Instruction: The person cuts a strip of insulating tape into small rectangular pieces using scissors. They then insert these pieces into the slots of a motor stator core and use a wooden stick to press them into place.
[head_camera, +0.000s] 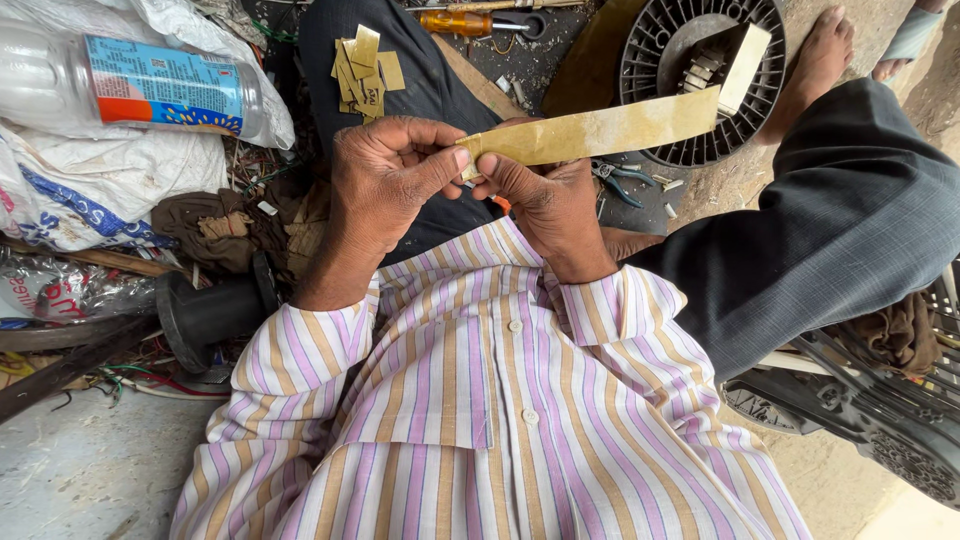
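Both hands at frame ctr, left hand (385, 175) & right hand (545, 205) pinching tan paper strip (600, 130), cut tan pieces (362, 65) upper left on lap

a clear plastic bottle (120, 85) lies on its side in the upper left of the frame, wrapped by a blue label (165, 88) with an orange-red patch and yellow dots. beneath it sits a white plastic bag (90, 190) with blue print. at the left edge lies a crinkled silver foil wrapper (50, 290) with red marks.
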